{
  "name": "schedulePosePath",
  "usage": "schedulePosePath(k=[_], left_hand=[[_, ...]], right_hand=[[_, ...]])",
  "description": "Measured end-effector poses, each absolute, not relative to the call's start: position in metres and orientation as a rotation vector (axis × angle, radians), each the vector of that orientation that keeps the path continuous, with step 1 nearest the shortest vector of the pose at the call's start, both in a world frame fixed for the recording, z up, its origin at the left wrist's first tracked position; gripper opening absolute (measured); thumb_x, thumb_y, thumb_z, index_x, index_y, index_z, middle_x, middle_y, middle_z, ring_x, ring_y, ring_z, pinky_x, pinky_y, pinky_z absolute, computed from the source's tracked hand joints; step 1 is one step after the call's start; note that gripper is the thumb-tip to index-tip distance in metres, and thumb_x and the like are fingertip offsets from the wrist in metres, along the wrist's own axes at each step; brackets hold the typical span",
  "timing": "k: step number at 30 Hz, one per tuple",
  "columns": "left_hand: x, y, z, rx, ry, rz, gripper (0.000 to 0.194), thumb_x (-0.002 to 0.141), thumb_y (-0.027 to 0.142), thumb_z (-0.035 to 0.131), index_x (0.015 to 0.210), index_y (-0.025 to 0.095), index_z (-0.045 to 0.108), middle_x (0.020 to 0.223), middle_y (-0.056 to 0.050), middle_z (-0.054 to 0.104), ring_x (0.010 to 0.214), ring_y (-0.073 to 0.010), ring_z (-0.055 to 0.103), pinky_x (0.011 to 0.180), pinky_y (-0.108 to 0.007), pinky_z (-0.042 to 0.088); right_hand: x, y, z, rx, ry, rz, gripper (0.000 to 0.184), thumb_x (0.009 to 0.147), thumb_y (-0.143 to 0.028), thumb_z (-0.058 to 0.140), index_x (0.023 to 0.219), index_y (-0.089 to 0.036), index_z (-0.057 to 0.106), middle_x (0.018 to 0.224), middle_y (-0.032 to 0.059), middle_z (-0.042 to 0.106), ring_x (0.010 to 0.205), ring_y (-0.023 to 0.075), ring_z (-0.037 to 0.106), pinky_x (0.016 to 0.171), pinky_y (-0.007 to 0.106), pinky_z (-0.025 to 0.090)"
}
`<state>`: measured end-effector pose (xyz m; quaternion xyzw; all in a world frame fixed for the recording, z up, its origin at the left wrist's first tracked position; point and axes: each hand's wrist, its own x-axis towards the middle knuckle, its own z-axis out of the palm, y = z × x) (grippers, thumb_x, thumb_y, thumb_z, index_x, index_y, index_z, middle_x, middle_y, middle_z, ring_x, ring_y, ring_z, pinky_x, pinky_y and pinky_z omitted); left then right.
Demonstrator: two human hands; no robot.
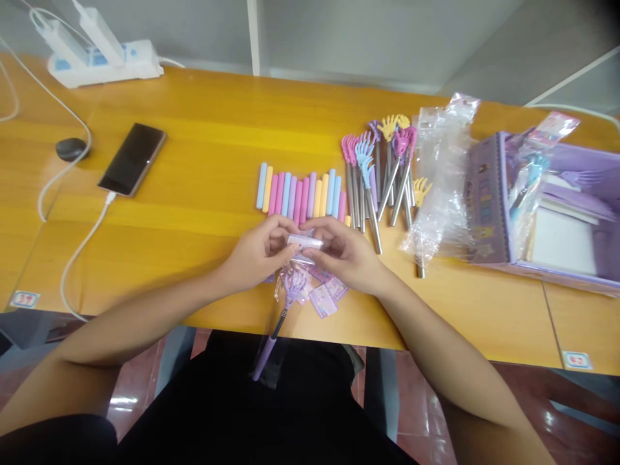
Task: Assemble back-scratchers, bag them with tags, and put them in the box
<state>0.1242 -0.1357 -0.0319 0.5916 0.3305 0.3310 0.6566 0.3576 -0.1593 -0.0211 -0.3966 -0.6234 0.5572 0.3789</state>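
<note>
purple back scratcher (292, 285), clear bag (280, 283) around it, left grip (259, 250) and right grip (346, 255) pinching bag's end

Bright light covers the desk (203, 129), white glare marks the floor tiles (138, 378), and detail (colours aside) looks soft.

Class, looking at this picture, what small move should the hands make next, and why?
Probably press the top of the clear bag flat: the left hand and right hand pinch its upper end, and the purple back scratcher is already inside.
</note>
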Motion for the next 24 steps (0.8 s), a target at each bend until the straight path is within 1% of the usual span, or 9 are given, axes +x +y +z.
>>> schedulePosePath(k=[2,4,6,9,14,17,20,22,24], left_hand=[[0.125,-0.135,-0.032,1.268,0.714,0.693,0.033,0.098,0.036,0.080,0.120,0.022,0.060,0.104,-0.005,0.077,0.084,-0.0163,0.078,0.073,-0.028,0.063],[0.126,-0.134,-0.031,1.227,0.682,0.601,0.043,0.092,0.034,0.086,0.124,0.022,0.059,0.111,-0.008,0.079,0.094,-0.0199,0.080,0.079,-0.031,0.066],[0.126,-0.134,-0.030,1.248,0.660,0.511,0.056,0.086,0.032,0.092,0.131,0.022,0.061,0.119,-0.011,0.079,0.104,-0.0244,0.081,0.084,-0.035,0.067],[0.124,-0.133,-0.027,1.352,0.629,0.411,0.068,0.079,0.031,0.097,0.139,0.024,0.065,0.128,-0.013,0.079,0.112,-0.0289,0.080,0.086,-0.039,0.067],[0.119,-0.129,-0.023,1.484,0.588,0.308,0.078,0.070,0.030,0.102,0.139,0.025,0.068,0.121,-0.010,0.081,0.103,-0.0271,0.081,0.080,-0.034,0.066],[0.118,-0.126,-0.017,1.410,0.628,0.300,0.074,0.069,0.028,0.102,0.134,0.023,0.068,0.119,-0.010,0.080,0.101,-0.0262,0.080,0.079,-0.033,0.065],[0.117,-0.120,-0.013,1.270,0.703,0.433,0.062,0.069,0.027,0.100,0.123,0.020,0.069,0.110,-0.008,0.079,0.095,-0.0226,0.079,0.078,-0.031,0.063],[0.118,-0.115,-0.012,1.191,0.787,0.631,0.054,0.069,0.030,0.101,0.113,0.018,0.070,0.099,-0.005,0.078,0.086,-0.0191,0.076,0.076,-0.029,0.062],[0.119,-0.111,-0.012,1.109,0.866,0.855,0.049,0.069,0.034,0.101,0.103,0.017,0.070,0.090,-0.002,0.075,0.080,-0.0167,0.072,0.074,-0.029,0.061]], right_hand=[[0.359,-0.159,-0.020,-1.012,-1.590,1.440,0.032,0.104,-0.031,0.074,0.132,-0.025,0.063,0.082,-0.0063,0.049,0.060,0.0089,0.050,0.052,0.025,0.044],[0.361,-0.158,-0.018,-0.997,-1.576,1.484,0.032,0.103,-0.030,0.075,0.133,-0.025,0.063,0.082,-0.0058,0.051,0.062,0.0096,0.054,0.053,0.025,0.047],[0.364,-0.157,-0.015,-0.965,-1.569,1.561,0.035,0.102,-0.030,0.076,0.134,-0.025,0.063,0.083,-0.0052,0.056,0.066,0.0110,0.060,0.056,0.025,0.052],[0.365,-0.157,-0.013,-0.909,-1.606,1.646,0.036,0.100,-0.026,0.078,0.133,-0.025,0.063,0.081,-0.0060,0.059,0.065,0.0105,0.062,0.057,0.025,0.053],[0.362,-0.160,-0.015,-0.879,-1.616,1.696,0.035,0.098,-0.024,0.080,0.130,-0.024,0.064,0.079,-0.0070,0.058,0.065,0.0089,0.062,0.057,0.022,0.053],[0.362,-0.161,-0.016,-0.855,-1.468,1.755,0.042,0.099,-0.030,0.082,0.134,-0.025,0.061,0.084,-0.0062,0.059,0.061,0.0089,0.065,0.050,0.021,0.053],[0.366,-0.160,-0.015,-0.804,-1.303,1.784,0.048,0.099,-0.040,0.081,0.138,-0.027,0.057,0.094,-0.0036,0.062,0.058,0.0090,0.064,0.041,0.021,0.048],[0.369,-0.157,-0.013,-0.783,-1.286,1.856,0.044,0.100,-0.044,0.080,0.134,-0.026,0.057,0.096,-0.0024,0.065,0.060,0.0099,0.066,0.042,0.021,0.049],[0.371,-0.155,-0.009,-0.771,-1.382,1.977,0.038,0.100,-0.046,0.079,0.125,-0.023,0.063,0.095,-0.0011,0.068,0.067,0.0115,0.068,0.052,0.023,0.055]])
